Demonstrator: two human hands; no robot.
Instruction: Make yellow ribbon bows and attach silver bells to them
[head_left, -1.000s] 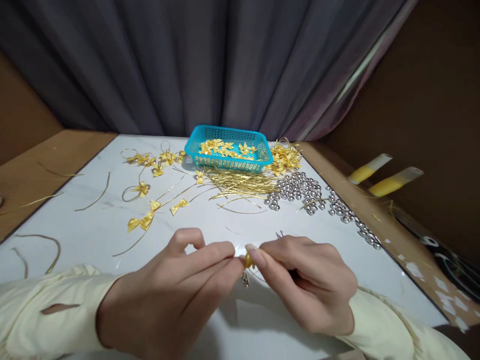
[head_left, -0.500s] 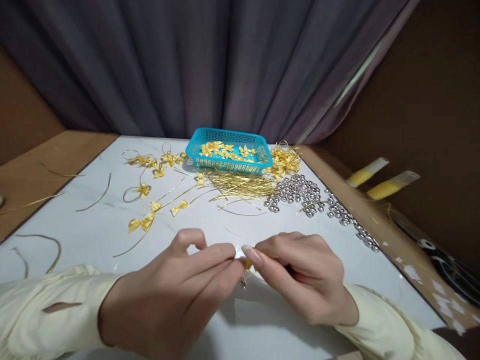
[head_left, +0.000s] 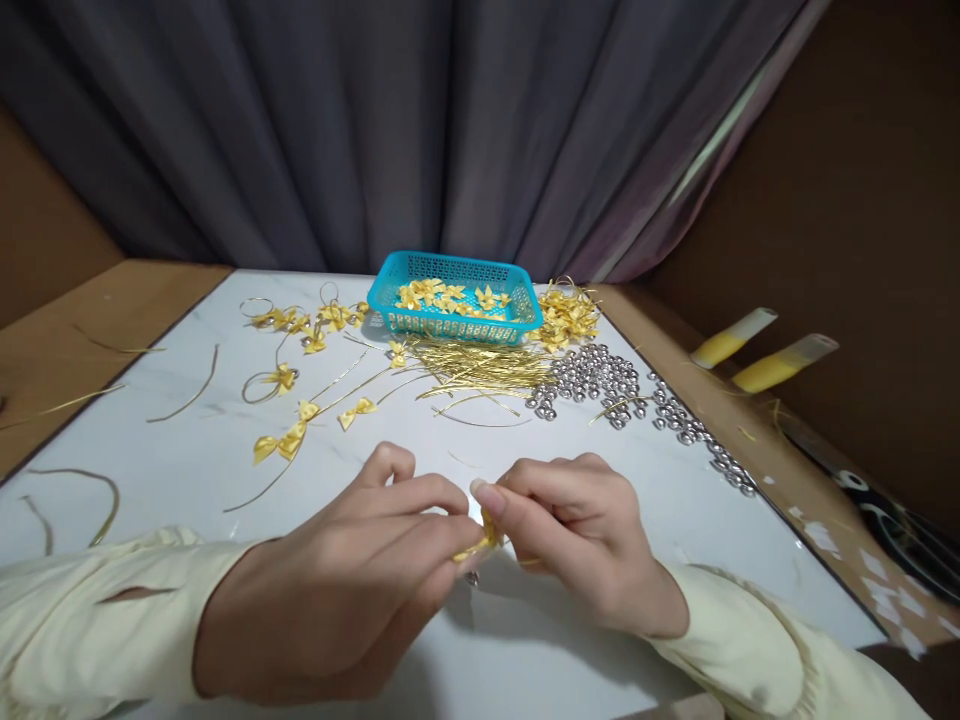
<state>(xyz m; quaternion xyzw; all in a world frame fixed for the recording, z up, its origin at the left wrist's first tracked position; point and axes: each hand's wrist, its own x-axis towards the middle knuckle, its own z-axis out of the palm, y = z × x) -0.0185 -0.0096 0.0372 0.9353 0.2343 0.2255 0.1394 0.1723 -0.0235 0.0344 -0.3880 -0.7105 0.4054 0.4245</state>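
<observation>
My left hand [head_left: 352, 580] and my right hand [head_left: 581, 535] meet fingertip to fingertip low over the white table [head_left: 187, 470]. Both pinch one small yellow ribbon bow [head_left: 486, 535] between thumb and fingers. A tiny silver bell [head_left: 472, 577] hangs just under the bow. Most of the bow is hidden by my fingers. Both hands are closed on it, with cream sleeves at the wrists.
A blue basket [head_left: 456, 322] of yellow bows stands at the back. Before it lie gold wires [head_left: 480, 368]; silver bells [head_left: 600, 378] spread to the right. Finished bows with loops [head_left: 289, 380] lie left. Two yellow-capped tubes [head_left: 765, 355] rest on the wooden ledge.
Both hands have drifted slightly left and closer together, staying pinched on the bow. The bell beneath has moved left with them.
</observation>
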